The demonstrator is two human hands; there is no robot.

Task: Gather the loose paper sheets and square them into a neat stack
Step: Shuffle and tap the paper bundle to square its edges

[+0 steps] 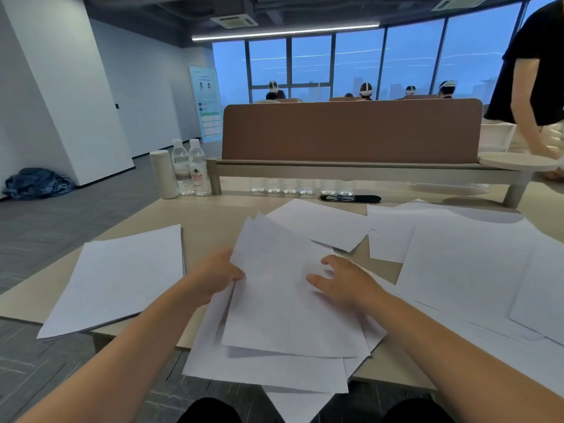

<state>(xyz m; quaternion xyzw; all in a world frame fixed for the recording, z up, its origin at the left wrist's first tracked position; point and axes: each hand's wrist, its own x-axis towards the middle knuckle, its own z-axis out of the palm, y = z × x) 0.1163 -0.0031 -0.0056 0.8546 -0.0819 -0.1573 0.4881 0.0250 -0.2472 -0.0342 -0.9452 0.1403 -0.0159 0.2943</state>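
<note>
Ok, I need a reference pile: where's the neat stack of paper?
Head view: the neat stack lies at the table's left end, just left of the left hand gripping the loose sheets.

Before us on the surface [213,221] lies a fanned bundle of sheets [280,306], its near end hanging over the front edge. Our left hand [213,277] grips the bundle's left edge; our right hand [345,280] rests on top, toward its right side. To the left, apart from the bundle, sits a squared stack [119,276]. To the right, loose sheets [467,264] overlap one another, and a single sheet [320,224] lies just behind the bundle. At the back stands a divider [351,131] with a row of bottles [302,186] under its shelf and a flat tray [351,198] before them. At its left end stand two bottles [189,166], with a flask [164,174] to their left.
</note>
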